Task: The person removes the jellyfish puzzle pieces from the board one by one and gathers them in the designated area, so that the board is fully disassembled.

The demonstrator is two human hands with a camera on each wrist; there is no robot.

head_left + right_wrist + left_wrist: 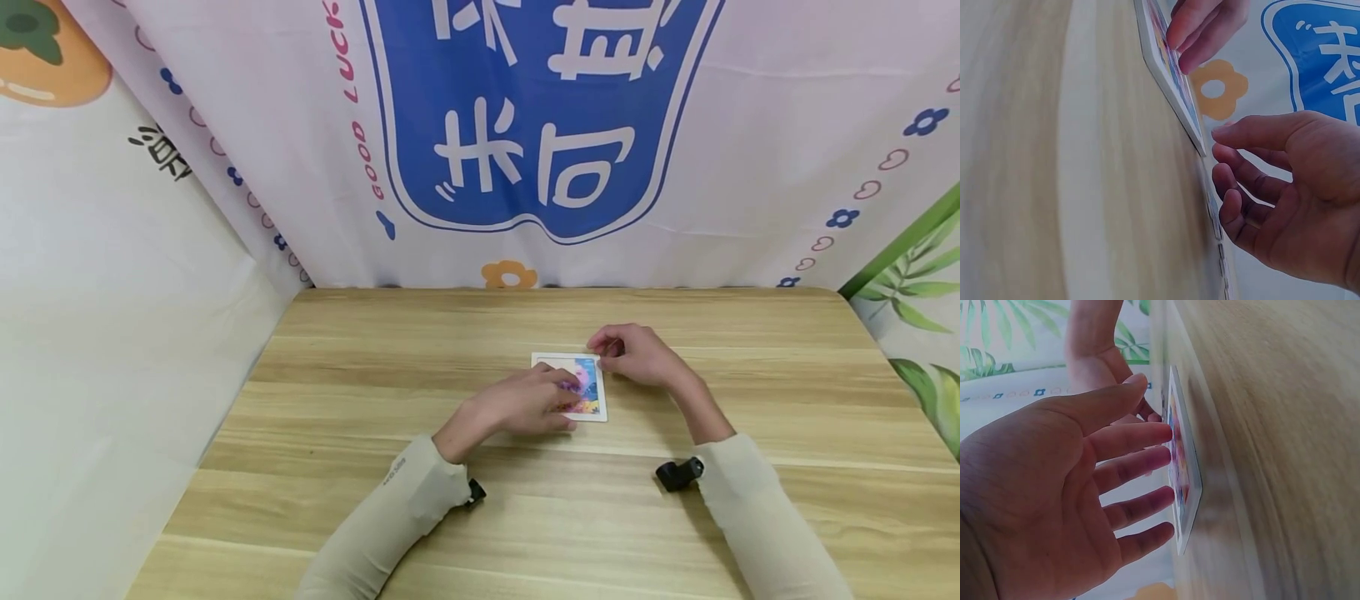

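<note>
Picture board (pixel 592 385) lies flat on the wood-grained table (pixel 360 367), your left hand (pixel 521 403) touching its face with fingers apart; your right hand (pixel 642 355), fingers loosely curled, is just beside its far right corner

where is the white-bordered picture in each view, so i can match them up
Head: white-bordered picture right of and below centre, flat on the tabletop.
Left wrist: just right of centre, seen nearly edge-on.
Right wrist: top, around the middle, cut off by the upper edge.
Shared landmark: the left grip, fingers at the picture.
</note>
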